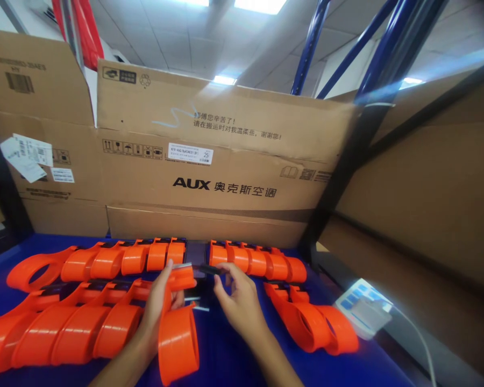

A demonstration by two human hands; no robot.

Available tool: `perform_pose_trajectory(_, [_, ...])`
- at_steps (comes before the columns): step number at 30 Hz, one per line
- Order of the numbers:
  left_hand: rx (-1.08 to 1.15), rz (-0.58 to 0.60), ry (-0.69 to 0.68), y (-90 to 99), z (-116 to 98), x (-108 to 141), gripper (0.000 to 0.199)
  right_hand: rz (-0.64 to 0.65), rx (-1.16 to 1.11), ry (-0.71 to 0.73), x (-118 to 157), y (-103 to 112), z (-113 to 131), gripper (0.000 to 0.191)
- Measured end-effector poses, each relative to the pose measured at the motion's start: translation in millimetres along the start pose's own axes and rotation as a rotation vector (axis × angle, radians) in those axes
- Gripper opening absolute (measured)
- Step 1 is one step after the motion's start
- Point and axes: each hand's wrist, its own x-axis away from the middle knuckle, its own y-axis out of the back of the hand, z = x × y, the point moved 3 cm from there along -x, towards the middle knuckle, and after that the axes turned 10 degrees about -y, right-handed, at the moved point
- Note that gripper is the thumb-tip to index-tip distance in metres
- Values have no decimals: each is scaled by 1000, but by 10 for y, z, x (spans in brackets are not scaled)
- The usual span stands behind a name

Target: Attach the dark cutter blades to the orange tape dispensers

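My left hand is closed around the handle end of an orange plastic ring-shaped part, whose wide ring hangs below the fingers. A thin silvery piece lies along the top of that handle. Beside it, my right hand pinches a small black piece between thumb and fingers. The black piece points at the handle's end; I cannot tell whether they touch. Under the hands, a few slim silvery pieces lie on the blue table surface.
Rows of similar orange parts with dark ends stand at left, back left, back right and right. A dark box sits between the back rows. Cardboard walls the back. A white device with a cable is at right.
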Motion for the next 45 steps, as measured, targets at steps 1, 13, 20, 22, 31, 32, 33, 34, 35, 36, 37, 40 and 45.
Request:
perform_pose_trajectory(1, [-3, 7, -9, 11, -9, -11, 69, 0, 24, -5, -10, -8, -27, 20])
perform_pose_trajectory(13, [-32, -51, -142, -80, -58, 78, 58, 229, 264, 128, -63, -326, 22, 18])
perform_pose_trajectory(20, [-29, -73, -201, -165, -104, 186, 56, 252, 338, 146, -79, -450, 75, 11])
perform_pose_trajectory(22, [-22, -77, -204, -167, -97, 189, 55, 245, 338, 143, -79, -458, 75, 11])
perform_pose_trajectory(31, [-92, -62, -119, -148, 6, 137, 50, 109, -53, 16, -97, -164, 5, 16])
perform_pose_trajectory(32, [-115, -37, -107, -151, 24, 135, 49, 111, -159, -18, -92, -140, 0, 19])
perform_pose_trajectory(33, [-139, -8, -103, -155, 39, 135, 48, 133, -243, -45, -83, -128, 2, 22])
perform_pose_trajectory(34, [-162, 19, -107, -159, 52, 135, 47, 168, -306, -67, -71, -128, 10, 24])
perform_pose_trajectory(35, [-178, 37, -116, -160, 61, 137, 46, 207, -347, -83, -58, -135, 23, 27])
perform_pose_trajectory(36, [-187, 49, -125, -161, 68, 140, 45, 243, -370, -95, -44, -146, 36, 28])
perform_pose_trajectory(37, [-191, 53, -133, -160, 72, 143, 44, 273, -385, -105, -32, -160, 48, 28])
perform_pose_trajectory(40, [-188, 44, -141, -159, 76, 153, 42, 307, -436, -135, -15, -201, 56, 29])
perform_pose_trajectory(45, [-177, 68, -144, -189, 67, 158, 39, 291, -507, -187, -30, -222, 6, 33])
